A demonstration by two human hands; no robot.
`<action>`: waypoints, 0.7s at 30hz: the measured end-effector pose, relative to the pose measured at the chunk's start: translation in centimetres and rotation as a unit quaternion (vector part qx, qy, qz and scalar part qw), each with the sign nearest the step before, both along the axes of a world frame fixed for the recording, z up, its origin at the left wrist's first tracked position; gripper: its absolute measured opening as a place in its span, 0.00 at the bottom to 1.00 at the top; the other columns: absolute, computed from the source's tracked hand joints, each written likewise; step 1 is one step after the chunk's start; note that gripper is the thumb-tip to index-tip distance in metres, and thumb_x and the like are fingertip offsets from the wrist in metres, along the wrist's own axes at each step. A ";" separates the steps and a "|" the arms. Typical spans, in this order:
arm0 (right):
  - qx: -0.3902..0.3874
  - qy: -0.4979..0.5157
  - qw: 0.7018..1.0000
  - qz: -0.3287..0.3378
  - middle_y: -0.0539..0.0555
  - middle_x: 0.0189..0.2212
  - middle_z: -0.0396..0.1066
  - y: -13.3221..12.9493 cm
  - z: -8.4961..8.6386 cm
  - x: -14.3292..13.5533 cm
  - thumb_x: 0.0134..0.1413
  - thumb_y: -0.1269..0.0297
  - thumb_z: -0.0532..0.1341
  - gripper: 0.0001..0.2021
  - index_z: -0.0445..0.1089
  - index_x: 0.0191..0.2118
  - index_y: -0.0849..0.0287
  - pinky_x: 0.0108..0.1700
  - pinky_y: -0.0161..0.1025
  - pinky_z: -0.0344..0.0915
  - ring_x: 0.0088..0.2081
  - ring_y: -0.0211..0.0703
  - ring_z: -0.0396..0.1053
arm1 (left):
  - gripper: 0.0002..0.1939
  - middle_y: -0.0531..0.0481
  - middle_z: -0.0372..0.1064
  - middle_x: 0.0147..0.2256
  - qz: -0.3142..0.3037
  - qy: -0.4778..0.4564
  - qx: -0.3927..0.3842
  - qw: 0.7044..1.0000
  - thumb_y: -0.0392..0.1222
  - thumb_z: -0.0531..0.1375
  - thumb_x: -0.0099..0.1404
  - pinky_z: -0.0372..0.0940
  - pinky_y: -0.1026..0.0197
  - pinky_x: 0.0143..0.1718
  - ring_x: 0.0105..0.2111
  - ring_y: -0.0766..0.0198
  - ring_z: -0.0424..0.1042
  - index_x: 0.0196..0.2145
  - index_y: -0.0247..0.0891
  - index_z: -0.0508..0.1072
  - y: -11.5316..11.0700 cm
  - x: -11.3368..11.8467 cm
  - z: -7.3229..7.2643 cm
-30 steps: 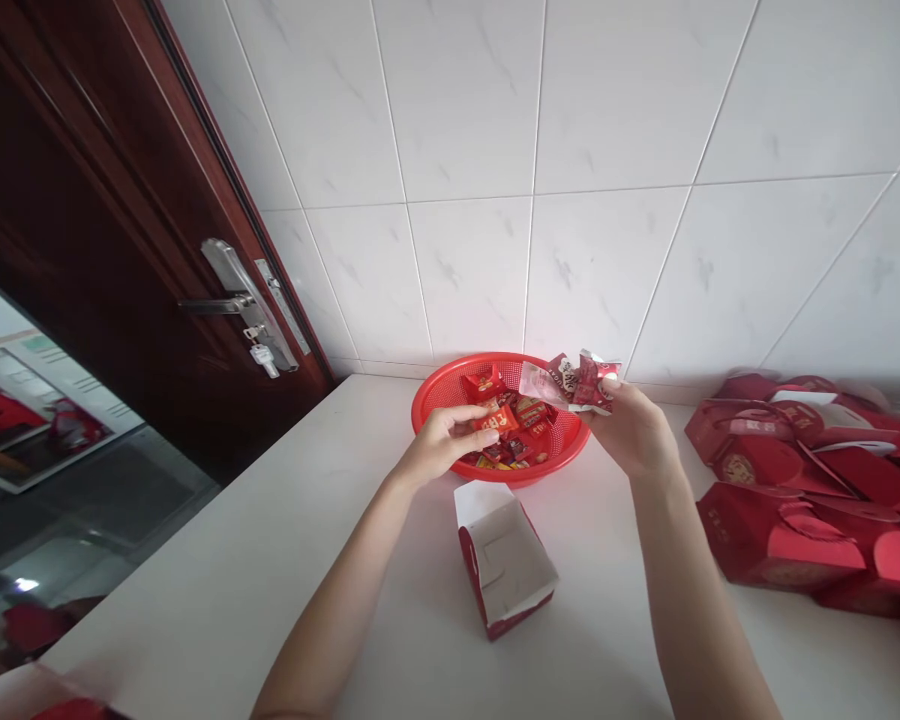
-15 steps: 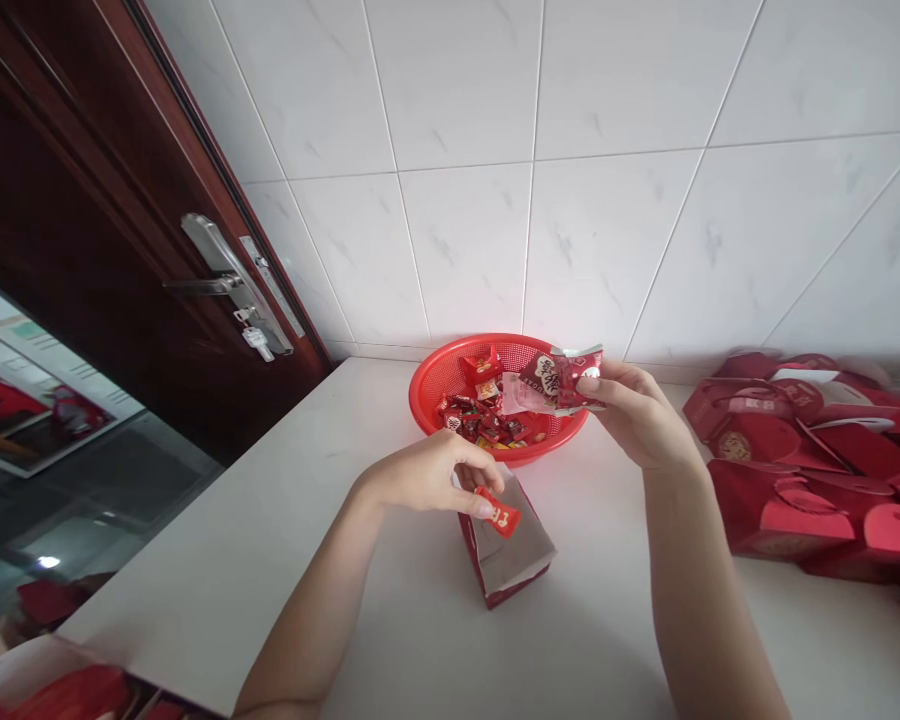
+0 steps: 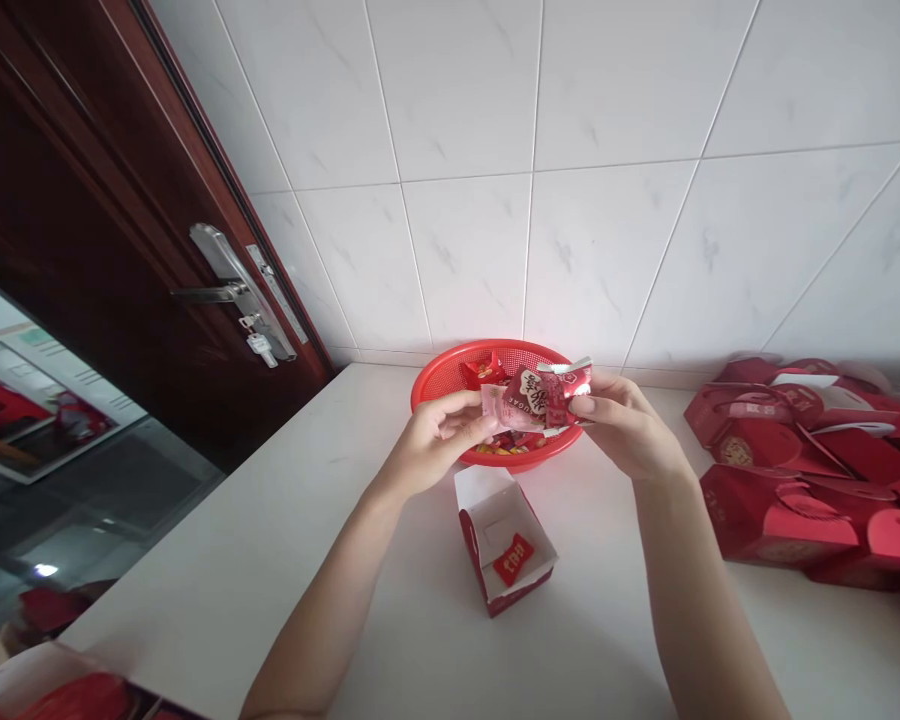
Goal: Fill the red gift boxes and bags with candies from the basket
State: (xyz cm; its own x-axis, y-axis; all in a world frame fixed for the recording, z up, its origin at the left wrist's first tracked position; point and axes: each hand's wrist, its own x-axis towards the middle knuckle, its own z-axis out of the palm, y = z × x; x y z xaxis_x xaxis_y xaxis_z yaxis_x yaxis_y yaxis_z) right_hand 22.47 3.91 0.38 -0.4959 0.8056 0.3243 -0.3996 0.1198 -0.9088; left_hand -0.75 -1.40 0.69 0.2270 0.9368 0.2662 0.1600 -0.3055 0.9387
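Note:
Above the basket, my right hand (image 3: 634, 425) pinches a small bunch of wrapped candies (image 3: 544, 397), dark red and pink with white print. The thumb and fingers of my left hand (image 3: 444, 440) are closed on the pink end of the same bunch. How many packets overlap there I cannot tell. Below them on the table stands an open box (image 3: 487, 590), red outside and white inside, its flap up toward the basket. One small red wrapped candy (image 3: 513, 560) lies in it. Behind, a red plastic basket (image 3: 439, 375) holds more wrapped candies, partly hidden by my hands.
Several folded red gift boxes (image 3: 795, 450) are piled on the right of the white table (image 3: 285, 520). A tiled wall (image 3: 465, 260) rises behind the basket. At left is a dark wooden door (image 3: 97, 200) with keys (image 3: 261, 347) in its lock. Another open box (image 3: 37, 670) shows at lower left.
My left hand has let the small red candy go into the box and moved up to grip the pink end of the candies in my right hand. The right hand has shifted slightly lower.

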 end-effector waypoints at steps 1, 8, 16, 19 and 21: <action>0.000 0.007 1.000 0.002 0.52 0.32 0.79 0.0 0.0 0.0 0.49 0.58 0.72 0.09 0.81 0.36 0.54 0.49 0.47 0.71 0.40 0.51 0.76 | 0.19 0.42 0.79 0.43 0.009 -0.010 0.005 1.000 0.52 0.65 0.66 0.73 0.57 0.46 0.42 0.55 0.78 0.47 0.35 0.79 0.0 0.0 0.0; -0.033 0.057 0.998 0.018 0.51 0.31 0.78 0.2 -0.1 -0.5 0.44 0.53 0.73 0.12 0.81 0.34 0.53 0.44 0.46 0.71 0.36 0.50 0.75 | 0.15 0.47 0.77 0.34 0.042 -0.019 0.041 0.998 0.50 0.66 0.65 0.72 0.61 0.39 0.34 0.61 0.75 0.41 0.35 0.80 0.4 -0.3 0.4; -0.074 0.081 0.994 -0.008 0.52 0.37 0.79 0.3 -0.2 -1.2 0.43 0.48 0.71 0.16 0.80 0.37 0.51 0.48 0.50 0.71 0.42 0.54 0.76 | 0.15 0.49 0.74 0.28 0.052 -0.018 0.070 0.996 0.52 0.66 0.64 0.71 0.60 0.37 0.31 0.60 0.74 0.38 0.36 0.80 0.7 -0.2 0.7; -0.099 0.095 0.991 -0.006 0.51 0.37 0.80 0.3 -0.3 -1.3 0.43 0.50 0.70 0.15 0.80 0.37 0.50 0.45 0.47 0.72 0.41 0.52 0.76 | 0.13 0.50 0.75 0.29 0.045 -0.032 0.076 0.996 0.50 0.66 0.64 0.71 0.60 0.37 0.31 0.61 0.74 0.39 0.37 0.80 0.5 -0.2 0.5; -0.109 0.102 0.989 -0.004 0.50 0.36 0.80 0.4 -0.4 -1.4 0.42 0.51 0.70 0.14 0.80 0.36 0.49 0.43 0.45 0.73 0.39 0.50 0.76 | 0.13 0.50 0.76 0.29 0.040 -0.039 0.074 0.996 0.50 0.66 0.64 0.71 0.60 0.37 0.31 0.61 0.75 0.39 0.38 0.81 0.4 -0.4 0.4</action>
